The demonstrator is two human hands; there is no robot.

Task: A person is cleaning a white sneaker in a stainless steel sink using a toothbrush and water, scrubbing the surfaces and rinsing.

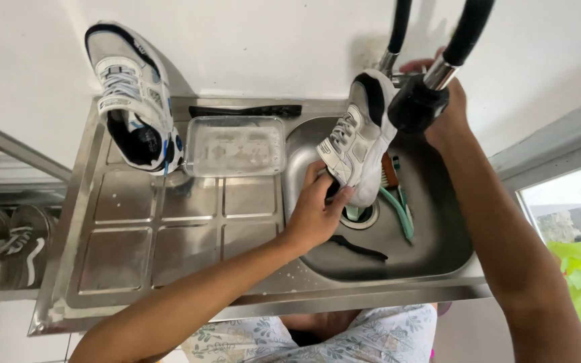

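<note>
**A sneaker held over the sink bowl**

Right of centre in the frame, the left hand point(314, 212) is closed around the toe end of a white and grey sneaker point(356, 144), fingers wrapped under the sole and thumb on the upper. The shoe stands nearly upright, heel up, over the steel sink bowl point(432, 249) and just above its drain. The right hand point(446, 111) is raised at the upper right, behind the black head of a flexible faucet point(419, 104); it touches the tap fittings at the wall, but how its fingers are set is hidden (the faucet head covers most of them), so its grip cannot be told.

In the bowl, behind and beside the shoe, lie a brush with a teal handle point(398, 212) and a dark strip point(358, 247) on the bottom. To the left of the bowl, on the ribbed draining board point(142, 255), sits a clear rectangular plastic container point(235, 146). At the upper left a second sneaker point(134, 97), white with black and blue, leans against the white wall, toe up. A black strip point(247, 110) lies along the back edge of the sink.
</note>
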